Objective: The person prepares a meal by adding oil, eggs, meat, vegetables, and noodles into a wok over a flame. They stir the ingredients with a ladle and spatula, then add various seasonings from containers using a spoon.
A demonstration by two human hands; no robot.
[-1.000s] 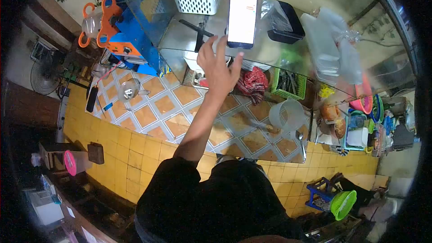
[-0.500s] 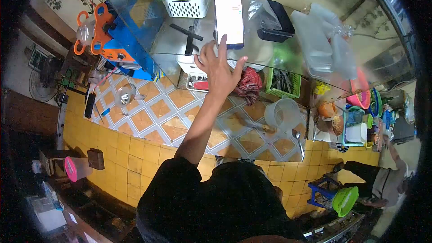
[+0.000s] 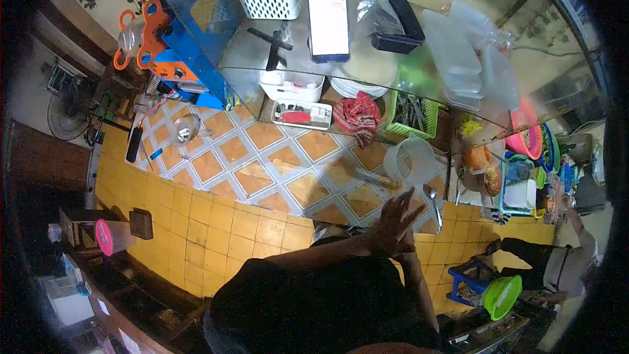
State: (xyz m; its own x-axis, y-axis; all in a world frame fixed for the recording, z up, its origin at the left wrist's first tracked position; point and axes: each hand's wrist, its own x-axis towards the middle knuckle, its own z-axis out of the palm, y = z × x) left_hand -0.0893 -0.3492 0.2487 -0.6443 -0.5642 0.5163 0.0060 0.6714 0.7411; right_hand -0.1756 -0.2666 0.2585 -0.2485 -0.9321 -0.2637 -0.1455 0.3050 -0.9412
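Note:
My left hand (image 3: 392, 221) reaches across in front of my body, above the near right edge of the tiled counter. Its fingers are spread, and nothing shows in them. My right hand (image 3: 405, 244) is close beside or beneath it, mostly covered and in shadow, so its fingers cannot be made out. Nearest to the hands are a clear round tub (image 3: 409, 160) and a metal spoon (image 3: 433, 208). A phone (image 3: 329, 23) with a lit screen lies on the glass shelf, untouched.
The glass shelf holds a white basket (image 3: 270, 5), a black box (image 3: 398, 42) and plastic containers (image 3: 452, 52). Below are a red cloth (image 3: 358, 117) and a green basket (image 3: 411, 117). A blue-orange machine (image 3: 190, 65) stands left. Another person (image 3: 567, 265) is at far right, by a blue stool (image 3: 466, 282).
My left hand has left the phone screen and swung down and right, across my body. Part of my right arm now shows beside it. The view has shifted slightly.

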